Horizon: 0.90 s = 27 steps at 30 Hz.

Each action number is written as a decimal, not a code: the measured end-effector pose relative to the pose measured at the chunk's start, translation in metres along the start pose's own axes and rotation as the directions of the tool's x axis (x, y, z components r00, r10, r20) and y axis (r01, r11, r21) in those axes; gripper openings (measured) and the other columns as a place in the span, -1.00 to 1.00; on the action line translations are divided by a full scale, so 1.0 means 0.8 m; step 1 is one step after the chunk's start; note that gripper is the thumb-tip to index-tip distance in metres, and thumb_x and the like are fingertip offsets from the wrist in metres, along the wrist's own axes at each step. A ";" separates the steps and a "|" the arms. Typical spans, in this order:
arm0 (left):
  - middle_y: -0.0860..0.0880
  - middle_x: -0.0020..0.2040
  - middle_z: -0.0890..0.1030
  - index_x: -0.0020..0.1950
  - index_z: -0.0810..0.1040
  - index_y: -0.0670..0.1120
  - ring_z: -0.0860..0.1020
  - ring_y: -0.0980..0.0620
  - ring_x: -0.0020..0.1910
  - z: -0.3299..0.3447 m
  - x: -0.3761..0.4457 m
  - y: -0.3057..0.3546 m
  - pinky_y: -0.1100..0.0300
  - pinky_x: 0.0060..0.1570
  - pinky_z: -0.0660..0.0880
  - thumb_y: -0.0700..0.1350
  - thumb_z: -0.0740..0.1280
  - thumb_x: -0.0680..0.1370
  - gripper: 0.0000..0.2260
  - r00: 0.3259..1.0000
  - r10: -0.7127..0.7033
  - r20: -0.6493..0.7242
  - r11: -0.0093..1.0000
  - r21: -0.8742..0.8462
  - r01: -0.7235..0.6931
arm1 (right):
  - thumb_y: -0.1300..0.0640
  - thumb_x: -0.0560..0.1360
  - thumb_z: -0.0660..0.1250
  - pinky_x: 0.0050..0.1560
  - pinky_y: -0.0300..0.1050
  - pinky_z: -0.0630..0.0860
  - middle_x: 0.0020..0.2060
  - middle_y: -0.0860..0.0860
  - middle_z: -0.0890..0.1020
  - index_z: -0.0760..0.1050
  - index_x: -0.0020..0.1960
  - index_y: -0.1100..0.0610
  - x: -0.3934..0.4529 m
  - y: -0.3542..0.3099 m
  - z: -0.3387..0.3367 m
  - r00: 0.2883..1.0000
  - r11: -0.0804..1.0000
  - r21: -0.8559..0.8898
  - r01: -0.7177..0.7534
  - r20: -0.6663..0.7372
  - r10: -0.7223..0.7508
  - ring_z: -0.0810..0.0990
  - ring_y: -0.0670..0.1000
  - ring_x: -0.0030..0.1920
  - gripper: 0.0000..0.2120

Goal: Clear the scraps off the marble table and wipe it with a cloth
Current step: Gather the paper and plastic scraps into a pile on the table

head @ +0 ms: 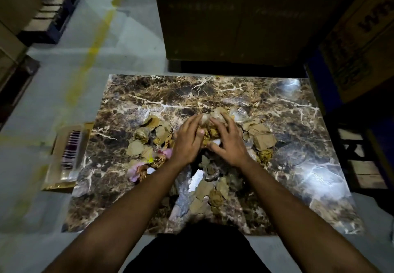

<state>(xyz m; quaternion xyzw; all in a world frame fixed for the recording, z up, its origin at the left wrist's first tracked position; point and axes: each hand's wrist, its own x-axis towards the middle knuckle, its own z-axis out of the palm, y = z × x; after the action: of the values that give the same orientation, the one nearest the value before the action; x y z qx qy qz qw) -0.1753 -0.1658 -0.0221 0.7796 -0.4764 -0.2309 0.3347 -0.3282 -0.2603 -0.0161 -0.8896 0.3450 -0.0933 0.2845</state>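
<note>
- Head view shows the left hand (187, 139) and right hand (227, 137) cupped side by side over a clump of crumpled scraps (207, 133) at the middle of the marble table (309, 145), fingers curled round the paper and clear film between them, so both are grasping that clump.
- Loose brown paper pieces (261, 133) lie just right of the hands, another cluster (149, 133) to the left, pink bits (136, 171) near the left forearm, and more torn pieces (204, 191) toward the near edge.
- Risk: the clump looks loosely bunched; lifted too quickly, small bits could drop out and scatter again.
- Risk: raking inward with the forearms so low could brush the near pieces off the front edge onto the floor.
- Risk: the polished top looks slick, so light scraps may slide away rather than gather.
- A box (68, 155) sits on the floor beside the table's left edge; whether it takes the waste I cannot tell.
- No cloth is visible, so wiping is still ahead.
</note>
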 end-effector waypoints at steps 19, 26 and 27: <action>-0.10 0.60 0.23 0.55 0.26 -0.01 0.20 -0.13 0.54 -0.058 -0.099 -0.172 -0.28 0.52 0.07 0.09 0.12 0.67 -0.54 0.911 -0.395 -0.119 0.915 0.035 0.401 | -0.53 0.50 -0.04 0.45 0.47 0.15 0.62 0.07 0.14 0.03 0.62 -0.16 -0.117 0.061 0.044 0.910 0.944 0.153 -0.292 -0.257 0.324 0.16 0.18 0.57 -0.20; 0.03 0.48 0.38 0.51 0.30 0.16 0.33 -0.07 0.46 -0.010 -0.076 -0.104 -0.31 0.42 0.25 0.09 0.12 0.56 -0.52 0.906 -0.389 -0.168 0.888 -0.331 0.320 | -0.50 0.51 -0.01 0.53 0.39 -0.06 0.62 0.02 0.15 0.06 0.61 -0.12 -0.082 0.043 0.046 0.929 0.955 0.159 -0.250 -0.238 0.282 0.11 0.11 0.60 -0.21; 0.06 0.41 0.44 0.47 0.34 0.17 0.39 -0.06 0.40 -0.016 -0.075 -0.102 -0.33 0.38 0.29 0.03 0.14 0.52 -0.51 0.897 -0.387 -0.214 0.881 -0.373 0.291 | -0.51 0.51 -0.05 0.53 0.37 -0.08 0.61 0.03 0.19 0.11 0.60 -0.08 -0.082 0.044 0.039 0.921 0.958 0.158 -0.241 -0.275 0.277 0.14 0.09 0.59 -0.20</action>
<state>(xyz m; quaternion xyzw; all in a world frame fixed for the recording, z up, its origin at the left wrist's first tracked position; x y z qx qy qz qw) -0.1448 -0.0819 -0.0713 0.8086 -0.2330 -0.2497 0.4790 -0.3853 -0.2235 -0.0599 -0.7933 0.4919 -0.2068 0.2932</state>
